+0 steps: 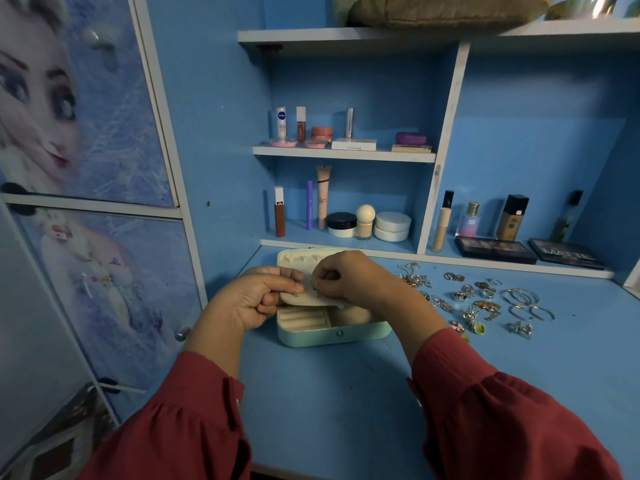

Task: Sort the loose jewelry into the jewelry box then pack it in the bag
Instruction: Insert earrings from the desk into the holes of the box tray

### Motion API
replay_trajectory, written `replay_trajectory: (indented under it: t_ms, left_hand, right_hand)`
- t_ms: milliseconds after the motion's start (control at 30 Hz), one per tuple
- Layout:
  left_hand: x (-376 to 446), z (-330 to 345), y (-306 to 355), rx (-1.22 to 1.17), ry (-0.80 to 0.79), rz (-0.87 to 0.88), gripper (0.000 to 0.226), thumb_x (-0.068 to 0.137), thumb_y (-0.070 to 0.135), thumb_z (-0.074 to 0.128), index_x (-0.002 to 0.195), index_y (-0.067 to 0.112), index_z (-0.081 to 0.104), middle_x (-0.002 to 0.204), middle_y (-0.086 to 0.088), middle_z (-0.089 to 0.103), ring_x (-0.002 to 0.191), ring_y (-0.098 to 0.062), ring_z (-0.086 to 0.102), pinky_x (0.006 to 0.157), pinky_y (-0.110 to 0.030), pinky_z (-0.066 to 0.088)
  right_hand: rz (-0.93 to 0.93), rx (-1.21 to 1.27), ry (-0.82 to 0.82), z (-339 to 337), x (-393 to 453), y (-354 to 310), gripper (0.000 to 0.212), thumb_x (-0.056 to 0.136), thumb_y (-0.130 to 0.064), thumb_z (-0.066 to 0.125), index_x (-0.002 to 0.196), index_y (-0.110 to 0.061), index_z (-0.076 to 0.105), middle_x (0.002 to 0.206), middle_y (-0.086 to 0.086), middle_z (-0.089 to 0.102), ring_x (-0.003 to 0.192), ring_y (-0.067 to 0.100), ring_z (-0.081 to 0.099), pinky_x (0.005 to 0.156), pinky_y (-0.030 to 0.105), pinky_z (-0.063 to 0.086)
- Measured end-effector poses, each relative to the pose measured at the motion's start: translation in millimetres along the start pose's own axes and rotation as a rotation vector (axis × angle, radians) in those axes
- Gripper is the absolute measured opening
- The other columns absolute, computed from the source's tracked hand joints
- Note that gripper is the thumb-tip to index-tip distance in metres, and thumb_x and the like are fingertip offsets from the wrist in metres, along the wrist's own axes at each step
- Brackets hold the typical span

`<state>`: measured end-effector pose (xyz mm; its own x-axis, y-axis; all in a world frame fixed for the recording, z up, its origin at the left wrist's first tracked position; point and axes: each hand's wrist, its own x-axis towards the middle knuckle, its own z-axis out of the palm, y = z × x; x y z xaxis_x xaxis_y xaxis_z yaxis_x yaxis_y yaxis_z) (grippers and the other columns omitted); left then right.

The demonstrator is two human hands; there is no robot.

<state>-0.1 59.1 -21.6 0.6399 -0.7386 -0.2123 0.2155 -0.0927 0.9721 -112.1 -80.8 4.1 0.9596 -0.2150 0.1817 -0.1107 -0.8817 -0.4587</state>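
Jewelry box [332,332], mint green with a cream lining, stood open on the blue desk [346,393], lid leaning back toward the shelf unit. Snap stud visible on the box's front wall. Ring-roll slots visible in the left part of the box's base; the right part was mostly hidden under the hands.

Left hand [254,299] was above the box's left end, fingers curled, thumb and fingers pinching the left edge of a cream earring panel [313,297] held flat over the box's base. Small studs showed on the panel near its middle.

Right hand [353,277] was above the box's centre, fingertips drawn together and pinching at the panel's top face. What it held between the fingertips was too small to tell.

Loose jewelry [481,301] lay spread on the desk to the right of the box, apart from it: chains nearest the box, then rings and brooch-like pieces, with silver bangles [523,301] farthest from the box.

Behind the box, the shelf unit held cosmetics: tubes, jars and compacts [391,226]. To the right of those and behind the jewelry, bottles and two dark eyeshadow palettes [495,250].

Both forearms wore dark red sleeves [502,427].
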Motion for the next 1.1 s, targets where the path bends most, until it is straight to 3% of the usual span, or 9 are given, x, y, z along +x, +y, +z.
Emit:
replay_trajectory:
  t_ms: [67, 167, 233, 300, 400, 467, 600, 1100]
  left_hand:
    - [-1.2, -0.2, 1.2, 0.000, -0.012, 0.000, 0.021, 0.082, -0.012, 0.057, 0.077, 0.009, 0.063, 0.051, 0.003, 0.050, 0.027, 0.000, 0.025, 0.028, -0.009, 0.017]
    - [-3.0, -0.1, 2.7, -0.020, -0.024, 0.001, 0.020, 0.085, -0.010, 0.055, 0.080, 0.007, 0.064, 0.053, 0.002, 0.055, 0.028, 0.001, 0.027, 0.029, -0.009, 0.018]
    - [-3.7, -0.5, 3.6, -0.061, -0.038, -0.002, 0.016, 0.086, -0.005, 0.055, 0.082, 0.007, 0.065, 0.050, 0.003, 0.052, 0.029, 0.001, 0.028, 0.029, -0.010, 0.018]
    - [-4.2, -0.1, 5.2, -0.095, -0.060, -0.011, 0.011, 0.087, 0.001, 0.057, 0.084, 0.005, 0.066, 0.048, 0.004, 0.048, 0.030, 0.000, 0.028, 0.029, -0.011, 0.017]
    - [-5.3, 1.6, 5.5, -0.087, -0.055, -0.019, 0.010, 0.088, 0.004, 0.057, 0.086, 0.002, 0.067, 0.047, 0.003, 0.049, 0.030, -0.001, 0.029, 0.028, -0.011, 0.018]
    - [-5.2, 1.9, 4.7, -0.088, -0.044, -0.016, 0.010, 0.088, 0.002, 0.056, 0.089, 0.000, 0.066, 0.047, 0.002, 0.050, 0.029, -0.001, 0.029, 0.028, -0.011, 0.018]
    - [-3.5, 2.0, 3.5, -0.115, -0.035, -0.028, 0.013, 0.089, 0.001, 0.053, 0.092, -0.001, 0.065, 0.046, 0.003, 0.047, 0.028, 0.000, 0.028, 0.028, -0.010, 0.016]
    - [-3.8, 2.1, 5.4, -0.155, -0.044, -0.053, 0.013, 0.088, 0.001, 0.054, 0.087, 0.000, 0.067, 0.049, 0.003, 0.048, 0.029, -0.001, 0.028, 0.028, -0.010, 0.018]
  right_hand:
    - [-0.019, 0.025, 0.004, 0.5, -2.8, 2.3, 0.014, 0.090, -0.018, 0.058, 0.096, -0.013, 0.069, 0.095, 0.001, 0.067, 0.085, 0.013, 0.057, 0.075, 0.025, 0.047]
    - [-0.034, 0.105, 0.016, -6.7, -9.1, 6.8, 0.017, 0.093, -0.021, 0.056, 0.100, -0.015, 0.070, 0.096, -0.005, 0.066, 0.084, 0.005, 0.055, 0.069, 0.006, 0.040]
    - [-0.014, 0.210, -0.007, -16.2, -14.6, 10.7, 0.017, 0.094, -0.026, 0.057, 0.101, -0.020, 0.071, 0.099, -0.009, 0.068, 0.086, 0.002, 0.056, 0.071, 0.002, 0.039]
    - [-0.004, 0.261, -0.057, -21.6, -20.8, 12.7, 0.015, 0.087, -0.035, 0.066, 0.100, -0.028, 0.071, 0.101, -0.011, 0.067, 0.093, 0.000, 0.057, 0.076, 0.004, 0.040]
    - [-0.044, 0.129, -0.051, -15.5, -23.9, 13.3, 0.032, 0.075, -0.037, 0.078, 0.105, -0.030, 0.069, 0.106, -0.010, 0.062, 0.098, 0.001, 0.054, 0.084, 0.008, 0.039]
    - [-0.097, 0.039, 0.009, -9.6, -23.7, 10.3, 0.033, 0.076, -0.033, 0.078, 0.107, -0.028, 0.069, 0.105, -0.009, 0.059, 0.096, 0.002, 0.052, 0.081, 0.007, 0.037]
    - [-0.170, -0.079, 0.087, -4.7, -23.3, 8.9, 0.029, 0.080, -0.033, 0.073, 0.108, -0.027, 0.069, 0.103, -0.008, 0.061, 0.092, 0.004, 0.052, 0.082, 0.018, 0.043]
    - [-0.265, -0.104, 0.228, 3.8, -23.5, 14.0, 0.028, 0.081, -0.024, 0.073, 0.107, -0.016, 0.073, 0.100, -0.001, 0.068, 0.090, 0.013, 0.061, 0.080, 0.026, 0.049]
